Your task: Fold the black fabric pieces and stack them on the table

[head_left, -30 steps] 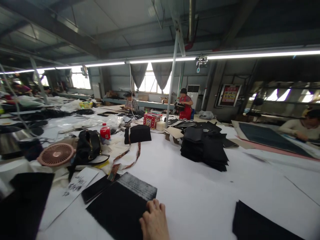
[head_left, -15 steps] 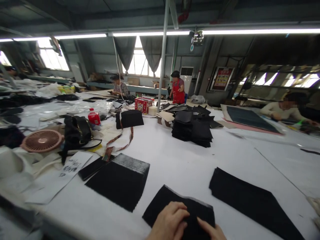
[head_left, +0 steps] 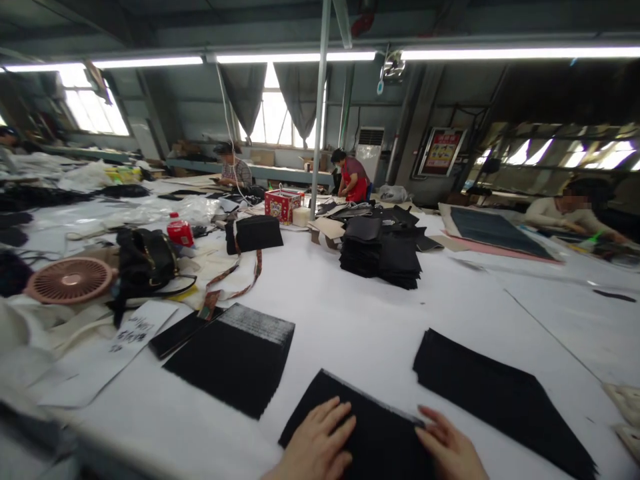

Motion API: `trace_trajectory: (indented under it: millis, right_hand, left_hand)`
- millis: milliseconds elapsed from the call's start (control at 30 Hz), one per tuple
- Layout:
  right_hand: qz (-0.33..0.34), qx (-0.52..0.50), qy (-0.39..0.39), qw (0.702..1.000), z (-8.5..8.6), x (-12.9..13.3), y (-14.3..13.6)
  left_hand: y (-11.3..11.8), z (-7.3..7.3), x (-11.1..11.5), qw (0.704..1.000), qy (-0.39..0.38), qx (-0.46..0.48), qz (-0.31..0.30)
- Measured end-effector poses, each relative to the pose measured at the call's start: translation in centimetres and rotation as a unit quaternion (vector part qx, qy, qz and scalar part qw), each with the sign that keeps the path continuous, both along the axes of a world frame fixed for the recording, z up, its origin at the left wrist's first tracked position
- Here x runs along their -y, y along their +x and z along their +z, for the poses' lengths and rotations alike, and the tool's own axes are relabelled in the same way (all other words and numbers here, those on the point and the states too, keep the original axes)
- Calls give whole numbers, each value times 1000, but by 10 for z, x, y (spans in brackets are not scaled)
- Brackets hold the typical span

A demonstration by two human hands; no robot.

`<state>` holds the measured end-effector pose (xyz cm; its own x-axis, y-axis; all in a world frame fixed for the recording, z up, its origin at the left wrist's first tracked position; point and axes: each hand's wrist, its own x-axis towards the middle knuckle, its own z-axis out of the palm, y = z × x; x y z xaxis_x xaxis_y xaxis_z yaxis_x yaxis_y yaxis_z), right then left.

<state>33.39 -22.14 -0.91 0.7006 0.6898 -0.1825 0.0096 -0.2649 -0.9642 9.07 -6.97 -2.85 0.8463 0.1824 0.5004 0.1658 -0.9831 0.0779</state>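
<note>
A black fabric piece point(head_left: 370, 400) with a thin grey strip along its far edge lies on the white table in front of me. My left hand point(head_left: 323, 440) rests flat on its left part, fingers spread. At the piece's far right corner, my right hand point(head_left: 447, 443) has the edge between thumb and fingers. Left of this piece is a fanned stack of black pieces point(head_left: 225, 367), with a greyish streaked band point(head_left: 257, 323) across its far end. Another stack of black pieces point(head_left: 500, 393), longer and angled, lies to the right. The near edge of the middle piece is out of frame.
A tall black stack point(head_left: 380, 253) stands farther back on the white table point(head_left: 340, 327). To the left are a marked paper sheet point(head_left: 130, 333), a pink fan point(head_left: 73, 280), a black bag point(head_left: 147, 260) and a red bottle point(head_left: 180, 230). People work across the table.
My right hand has moved from the middle of the black fabric piece to its far right corner. My left hand has flattened out, and the far edge now looks straighter.
</note>
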Motion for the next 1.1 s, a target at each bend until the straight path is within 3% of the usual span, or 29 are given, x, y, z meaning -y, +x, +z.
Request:
trace_trajectory:
  millis: [100,200,333,500,600,800,967,1100]
  right_hand:
    - [13,244,-65,967,21,-16,4]
    - [105,347,-69,929,36,-50,-15]
    - [208,409,-90,884,35,-103,-60]
    - [223,478,-146,837,20,-141,-90]
    - [216,475,-144,841,12,-146,-91]
    - [197,386,-43,900,-5,-144,-82]
    - [204,394,46,895,-20,-140,-83]
    - [186,439,68,876,-29,-136,-85]
  left_hand:
    - [-4,28,2,987,-145,-24,60]
    - [-2,42,-9,975,-195,-35,100]
    - [2,36,-27,973,-175,-74,129]
    - [-3,22,-35,982,-141,-68,109]
    - [-6,21,-37,984,-140,-59,97]
    - [-8,25,-42,986,-126,-62,95]
    - [-7,27,-44,984,-123,-67,109]
    - [-5,22,-47,985,-106,-70,117]
